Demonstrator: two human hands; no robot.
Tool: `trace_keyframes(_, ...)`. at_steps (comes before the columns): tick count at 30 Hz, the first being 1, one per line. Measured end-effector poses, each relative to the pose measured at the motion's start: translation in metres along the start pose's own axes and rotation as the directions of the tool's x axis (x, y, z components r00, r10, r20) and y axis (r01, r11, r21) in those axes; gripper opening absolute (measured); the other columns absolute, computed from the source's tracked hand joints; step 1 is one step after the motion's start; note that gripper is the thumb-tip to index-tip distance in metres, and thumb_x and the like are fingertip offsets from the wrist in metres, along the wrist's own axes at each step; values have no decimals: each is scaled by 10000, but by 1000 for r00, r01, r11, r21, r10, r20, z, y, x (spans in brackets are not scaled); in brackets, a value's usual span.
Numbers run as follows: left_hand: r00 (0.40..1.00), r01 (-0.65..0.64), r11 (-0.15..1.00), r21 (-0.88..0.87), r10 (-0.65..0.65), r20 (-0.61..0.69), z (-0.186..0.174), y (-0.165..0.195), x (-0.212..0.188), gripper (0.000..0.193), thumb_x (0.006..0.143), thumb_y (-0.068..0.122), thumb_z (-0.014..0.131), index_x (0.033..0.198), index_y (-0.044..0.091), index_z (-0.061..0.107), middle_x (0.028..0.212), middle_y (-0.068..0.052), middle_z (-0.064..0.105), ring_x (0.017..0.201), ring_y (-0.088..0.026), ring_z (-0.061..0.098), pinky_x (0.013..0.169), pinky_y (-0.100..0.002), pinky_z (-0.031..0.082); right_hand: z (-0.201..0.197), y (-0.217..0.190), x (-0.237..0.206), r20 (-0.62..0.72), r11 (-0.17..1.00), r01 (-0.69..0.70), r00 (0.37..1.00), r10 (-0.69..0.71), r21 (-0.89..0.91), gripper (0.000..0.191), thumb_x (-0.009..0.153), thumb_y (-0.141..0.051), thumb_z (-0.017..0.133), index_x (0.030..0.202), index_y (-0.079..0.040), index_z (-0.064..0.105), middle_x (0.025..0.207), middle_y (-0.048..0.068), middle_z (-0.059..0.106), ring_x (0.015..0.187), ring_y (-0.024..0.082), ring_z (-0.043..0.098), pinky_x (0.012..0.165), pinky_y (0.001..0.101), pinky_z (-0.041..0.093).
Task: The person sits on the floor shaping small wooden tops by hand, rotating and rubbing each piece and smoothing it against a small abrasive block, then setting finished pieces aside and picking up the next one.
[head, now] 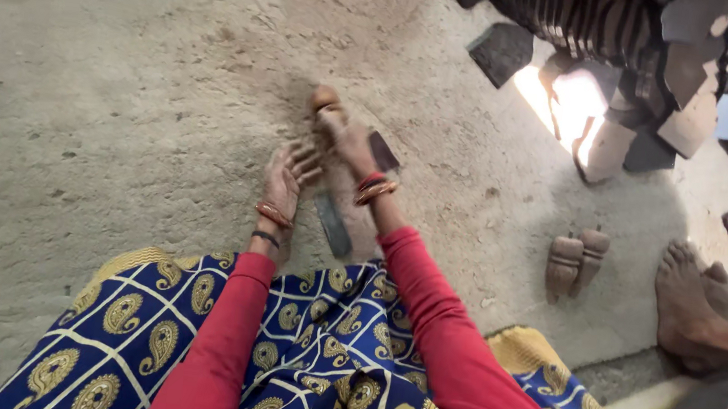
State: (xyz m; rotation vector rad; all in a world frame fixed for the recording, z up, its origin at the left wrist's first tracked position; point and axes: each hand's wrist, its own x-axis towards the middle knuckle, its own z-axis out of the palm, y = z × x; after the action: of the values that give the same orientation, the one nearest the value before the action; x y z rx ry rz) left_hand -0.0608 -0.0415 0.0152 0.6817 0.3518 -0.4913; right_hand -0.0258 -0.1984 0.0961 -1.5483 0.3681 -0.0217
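— What do the two hands hold?
— The right hand point(348, 143) grips one brown wooden mallet point(326, 100); the left hand point(287, 177), fingers spread, touches one dark flat slate piece point(334, 226) on the concrete floor point(121, 95).
— Nearby?
— Two wooden blocks point(575, 261).

I have one view only, from the camera worn on the head. It looks steeply down and a little forward, over the lap in blue patterned cloth point(319, 355) at the bottom edge, onto the concrete floor point(103, 92) that fills most of the frame. It sits near: both forearms reach up from below into the middle. The upper right corner takes in a pile of dark flat pieces point(638, 44), and the right edge another person's bare foot point(687, 296).
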Motion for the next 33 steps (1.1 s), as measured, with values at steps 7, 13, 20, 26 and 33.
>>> trace_keyframes(7, 997, -6, 994, -113, 15, 75, -23, 3, 2, 479, 1041, 289, 706, 1369, -14, 531, 1174, -100, 695, 1068, -216, 688, 968, -369, 583, 33, 36, -67, 174, 878, 290, 955, -240, -380, 323, 1019, -347, 602, 1180, -89, 712, 1076, 140, 737, 969, 272, 705, 828, 374, 556)
trace_keyframes(13, 993, 111, 983, 146, -102, -64, -21, 11, -15, 576, 915, 401, 731, 1372, 147, 489, 952, -123, 692, 703, -252, 705, 562, -404, 597, 0, 31, -62, -31, 592, 134, 965, -260, -795, 375, 928, -260, 654, 1281, -149, 715, 1046, 162, 711, 955, 343, 661, 871, 439, 536)
trace_keyframes(20, 987, 133, 973, 188, -148, 68, -15, 16, -17, 696, 880, 227, 769, 1457, 182, 383, 975, -123, 665, 706, -254, 687, 513, -372, 566, -36, 9, -94, -377, 432, -181, 822, -428, -884, 639, 765, -406, 754, 1315, -117, 606, 1413, 239, 533, 1331, 447, 389, 1030, 623, 311)
trace_keyframes(26, 990, 17, 961, 277, -55, 132, -23, 0, -21, 667, 811, 10, 752, 1368, 129, 406, 1050, -121, 667, 794, -264, 704, 597, -389, 612, -42, 30, -103, -351, 472, -187, 892, -286, -861, 461, 976, -335, 635, 1382, -122, 587, 1381, 169, 596, 1273, 405, 512, 1091, 524, 414)
trace_keyframes(33, 998, -22, 941, 339, -1, 69, -34, -2, -25, 442, 868, 141, 778, 1207, 72, 503, 983, -134, 665, 672, -251, 675, 467, -338, 550, -66, 41, -89, -364, 681, -191, 924, -119, -707, 407, 998, -301, 638, 1353, -109, 596, 1210, 198, 677, 1121, 417, 653, 968, 500, 511)
